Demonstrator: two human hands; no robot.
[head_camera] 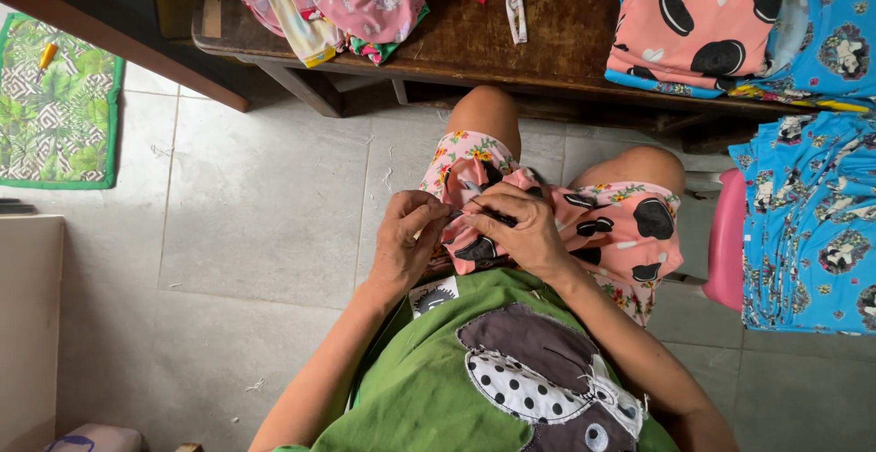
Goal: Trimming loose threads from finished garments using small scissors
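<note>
Both sets of our fingers pinch the pink garment with black cookie prints (pixel 611 228) on our lap: left hand (pixel 406 242) grips a fold, right hand (pixel 520 228) clamps the cloth beside it (a small dark tool seems tucked there). Beyond our knees, a wooden table (pixel 547 37) holds folded clothes (pixel 703 23); blue ones (pixel 812 224) are stacked to our right.
</note>
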